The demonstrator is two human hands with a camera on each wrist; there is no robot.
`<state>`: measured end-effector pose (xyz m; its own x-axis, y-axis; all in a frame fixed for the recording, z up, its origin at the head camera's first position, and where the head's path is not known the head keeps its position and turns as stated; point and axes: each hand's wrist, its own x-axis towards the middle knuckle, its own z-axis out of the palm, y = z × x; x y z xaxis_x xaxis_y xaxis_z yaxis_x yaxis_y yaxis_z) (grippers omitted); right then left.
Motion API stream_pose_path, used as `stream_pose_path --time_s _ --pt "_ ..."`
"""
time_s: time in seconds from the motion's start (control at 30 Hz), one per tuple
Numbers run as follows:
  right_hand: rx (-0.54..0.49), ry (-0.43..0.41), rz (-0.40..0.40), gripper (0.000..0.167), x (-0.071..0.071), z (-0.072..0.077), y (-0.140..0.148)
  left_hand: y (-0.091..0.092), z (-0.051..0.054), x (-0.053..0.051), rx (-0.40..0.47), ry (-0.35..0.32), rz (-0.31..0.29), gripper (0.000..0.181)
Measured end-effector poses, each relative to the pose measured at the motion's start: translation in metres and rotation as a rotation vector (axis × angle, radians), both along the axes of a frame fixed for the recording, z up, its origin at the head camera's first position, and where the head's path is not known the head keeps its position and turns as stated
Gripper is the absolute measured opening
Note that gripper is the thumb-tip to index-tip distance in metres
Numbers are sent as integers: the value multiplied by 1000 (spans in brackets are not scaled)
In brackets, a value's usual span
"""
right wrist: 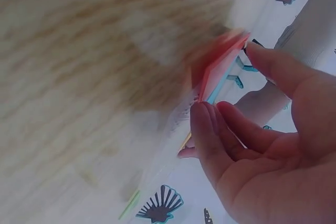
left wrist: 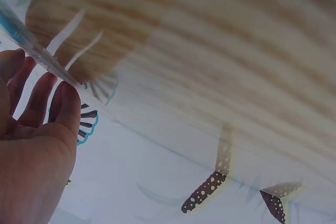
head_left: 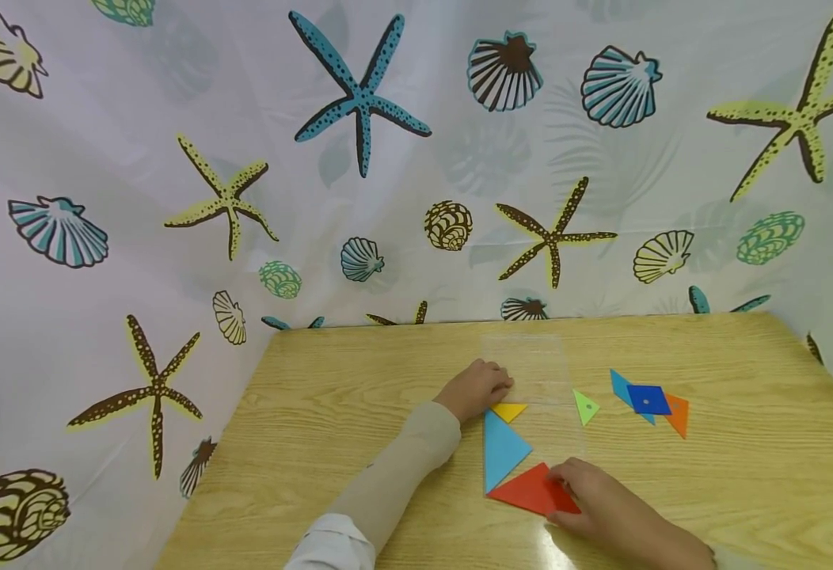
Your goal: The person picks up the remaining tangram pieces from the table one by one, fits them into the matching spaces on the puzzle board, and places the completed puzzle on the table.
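Note:
On the table lies a clear, see-through tray (head_left: 541,360). My left hand (head_left: 477,389) rests at its left side, fingertips touching it beside a yellow triangle (head_left: 510,411). In the left wrist view the fingers (left wrist: 69,103) bend loosely against the edge. Below the yellow piece lies a light blue triangle (head_left: 505,451) along the tray's left edge. At the near end, my right hand (head_left: 598,503) pinches a red triangle (head_left: 530,488) between thumb and fingers. The right wrist view shows the red triangle (right wrist: 223,69) edge-on. Its lower right corner is hidden by the hand.
A light green triangle (head_left: 586,408) lies by the tray's right edge. Farther right, a dark blue piece (head_left: 648,400) overlaps a light blue piece (head_left: 620,385) and an orange piece (head_left: 678,412). A patterned curtain (head_left: 402,174) borders the wooden table (head_left: 359,364) behind and at the sides.

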<state>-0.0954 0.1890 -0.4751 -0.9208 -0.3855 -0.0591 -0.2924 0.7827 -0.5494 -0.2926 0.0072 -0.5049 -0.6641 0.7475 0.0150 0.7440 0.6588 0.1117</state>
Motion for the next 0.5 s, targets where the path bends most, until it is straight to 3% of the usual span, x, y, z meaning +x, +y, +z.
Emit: stream_pose_path --time_s 0.23,0.5 --pt "57 10 -16 42 -2 -3 -3 1 0 0 -8 -23 10 30" --pt "62 104 -14 35 -5 -8 -2 1 0 0 3 -16 20 28"
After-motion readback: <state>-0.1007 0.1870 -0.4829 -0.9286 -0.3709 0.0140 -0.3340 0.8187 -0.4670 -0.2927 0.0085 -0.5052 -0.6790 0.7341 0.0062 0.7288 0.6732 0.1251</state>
